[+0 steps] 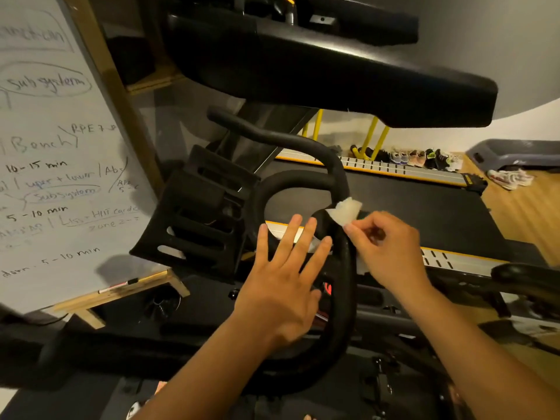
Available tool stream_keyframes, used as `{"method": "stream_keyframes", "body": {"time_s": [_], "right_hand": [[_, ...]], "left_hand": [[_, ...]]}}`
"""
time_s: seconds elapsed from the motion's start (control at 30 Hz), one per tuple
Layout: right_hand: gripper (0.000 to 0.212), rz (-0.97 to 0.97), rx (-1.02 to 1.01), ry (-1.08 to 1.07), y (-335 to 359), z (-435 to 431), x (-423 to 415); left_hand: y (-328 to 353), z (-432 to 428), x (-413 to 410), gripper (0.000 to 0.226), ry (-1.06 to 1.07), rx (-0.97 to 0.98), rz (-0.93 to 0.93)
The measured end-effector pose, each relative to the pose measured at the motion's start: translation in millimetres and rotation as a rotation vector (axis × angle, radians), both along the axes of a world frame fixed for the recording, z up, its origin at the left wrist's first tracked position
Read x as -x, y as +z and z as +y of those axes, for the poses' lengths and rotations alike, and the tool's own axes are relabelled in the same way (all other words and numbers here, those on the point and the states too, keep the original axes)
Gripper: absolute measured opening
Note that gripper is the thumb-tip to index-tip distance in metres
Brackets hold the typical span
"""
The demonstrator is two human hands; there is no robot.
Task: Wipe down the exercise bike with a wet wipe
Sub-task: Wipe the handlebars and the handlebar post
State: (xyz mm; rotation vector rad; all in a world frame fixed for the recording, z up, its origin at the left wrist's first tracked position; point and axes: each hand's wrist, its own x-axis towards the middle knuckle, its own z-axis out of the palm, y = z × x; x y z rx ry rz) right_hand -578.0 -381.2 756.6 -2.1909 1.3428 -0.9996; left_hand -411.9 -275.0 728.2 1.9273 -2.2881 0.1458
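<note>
The exercise bike's black looped handlebar (345, 268) curves through the middle of the view. A small white wet wipe (347, 211) lies against the bar's right side, where my right hand (385, 247) pinches it between thumb and fingertips. To the left, my left hand (281, 277) hovers flat over the handlebar loop with fingers spread and straight, holding nothing. Above the handlebar sits the bike's black console (318, 62). A black slotted holder (197, 207) is mounted to the left of the bar.
A whiteboard (51, 147) with handwriting leans on a wooden easel at the left, a marker (118, 286) on its ledge. Behind the bike runs a black treadmill belt (424, 207) with yellow-edged rails. Several shoes (424, 157) line the far wall on a wooden floor.
</note>
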Motion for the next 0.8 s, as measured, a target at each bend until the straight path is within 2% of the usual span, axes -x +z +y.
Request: {"method": "stream_keyframes", "body": {"time_s": [0.17,0.37,0.43,0.53,0.7,0.8], "right_hand": [[0.012,0.004,-0.073,0.024,3,4,-9],[0.005,0.254,-0.001,-0.062,18,-68,-46],[0.013,0.295,0.021,-0.018,14,-67,-44],[0.016,0.26,0.06,0.018,11,-42,-29],[0.019,0.293,0.17,0.261,-2,27,8],[0.017,0.367,0.189,0.361,7,13,11]], "left_hand": [[-2,0,-1,0.083,0.01,-0.017,0.02],[14,1,5,0.082,0.029,-0.068,-0.114],[17,2,7,0.081,0.015,-0.061,-0.119],[16,4,3,0.081,-0.003,-0.028,-0.082],[11,7,0,0.081,-0.033,0.001,-0.021],[12,6,0,0.077,-0.034,0.009,0.022]]}}
